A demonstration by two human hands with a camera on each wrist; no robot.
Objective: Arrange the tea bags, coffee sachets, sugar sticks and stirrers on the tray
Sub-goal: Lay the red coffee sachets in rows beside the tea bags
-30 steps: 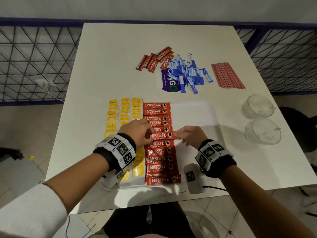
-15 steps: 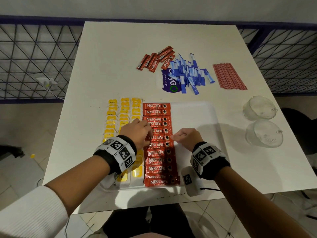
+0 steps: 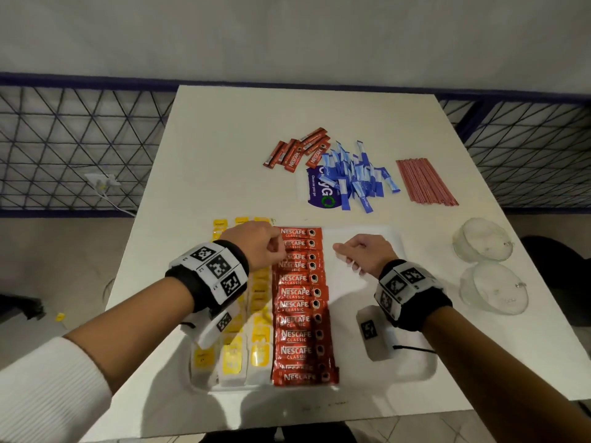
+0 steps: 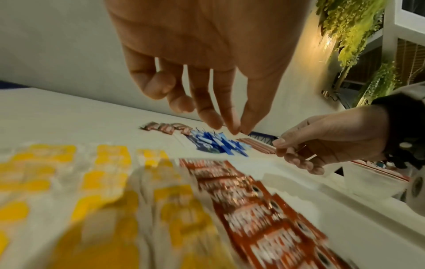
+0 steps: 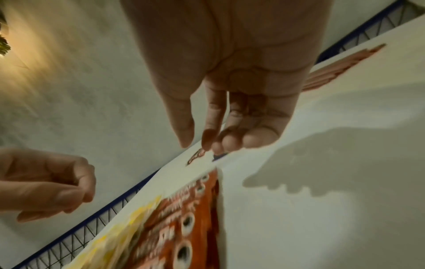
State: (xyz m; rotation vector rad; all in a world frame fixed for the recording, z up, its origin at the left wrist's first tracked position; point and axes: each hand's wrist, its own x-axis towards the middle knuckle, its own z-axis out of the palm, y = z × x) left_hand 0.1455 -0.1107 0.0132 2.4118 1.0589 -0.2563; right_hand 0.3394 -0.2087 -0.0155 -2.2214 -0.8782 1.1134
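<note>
A white tray point(image 3: 347, 318) lies near the table's front edge. Yellow tea bags point(image 3: 260, 343) fill its left columns. Beside them runs a column of red coffee sachets point(image 3: 299, 318). My left hand point(image 3: 265, 247) hovers above the far end of that column, fingers loosely curled and holding nothing; the left wrist view shows the fingers point(image 4: 207, 109) hanging free. My right hand point(image 3: 361, 254) floats over the bare part of the tray, also loosely curled and holding nothing. Farther back lie loose coffee sachets point(image 3: 299, 151), blue sugar sticks point(image 3: 355, 177) and red stirrers point(image 3: 425, 182).
Two clear glass bowls point(image 3: 483, 239) stand at the table's right edge. A purple and white packet point(image 3: 316, 190) lies under the sugar sticks. A white marker device point(image 3: 374, 334) with a cable rests on the tray's front right. Blue mesh railing point(image 3: 64, 148) flanks the table.
Both hands have lifted off the middle of the sachet column and moved toward the tray's far end. The right hand has drifted right, over the bare tray.
</note>
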